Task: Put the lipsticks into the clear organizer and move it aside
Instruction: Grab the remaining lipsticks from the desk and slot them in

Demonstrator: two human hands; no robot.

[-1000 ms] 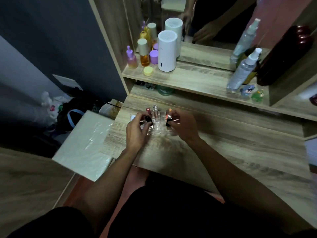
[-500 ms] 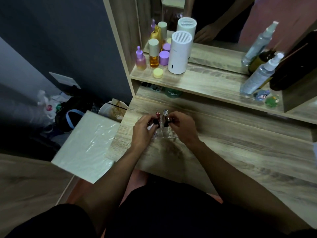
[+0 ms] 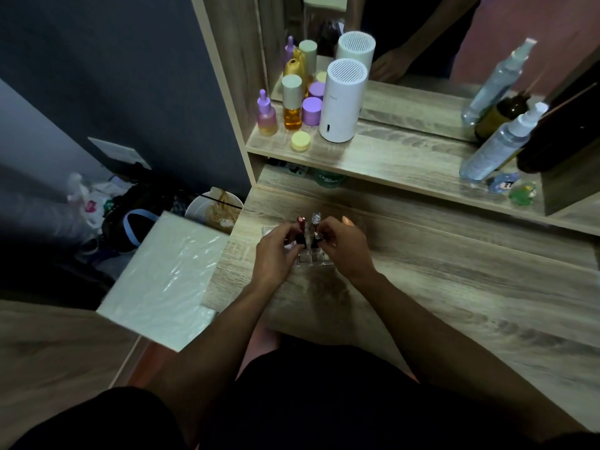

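Note:
A small clear organizer (image 3: 311,257) with square slots stands on the wooden vanity table (image 3: 454,287), near its left end. A red-capped lipstick (image 3: 301,220) and a silver-capped lipstick (image 3: 316,219) stand upright in its back slots. My left hand (image 3: 276,251) is closed on a dark lipstick at the organizer's left side. My right hand (image 3: 345,246) pinches another dark lipstick at its right side. Both held lipsticks sit low at the slots and are mostly hidden by my fingers.
On the shelf above stand a white cylindrical device (image 3: 342,102), several small bottles and jars (image 3: 292,105), and a clear spray bottle (image 3: 496,144) at the right. A mirror backs the shelf. A plastic-wrapped white panel (image 3: 165,277) leans left of the table, beside a bin (image 3: 211,211).
My hands have drawn closer together over the organizer, and the two lipsticks they hold have gone lower toward its slots. The view has shifted slightly left and down.

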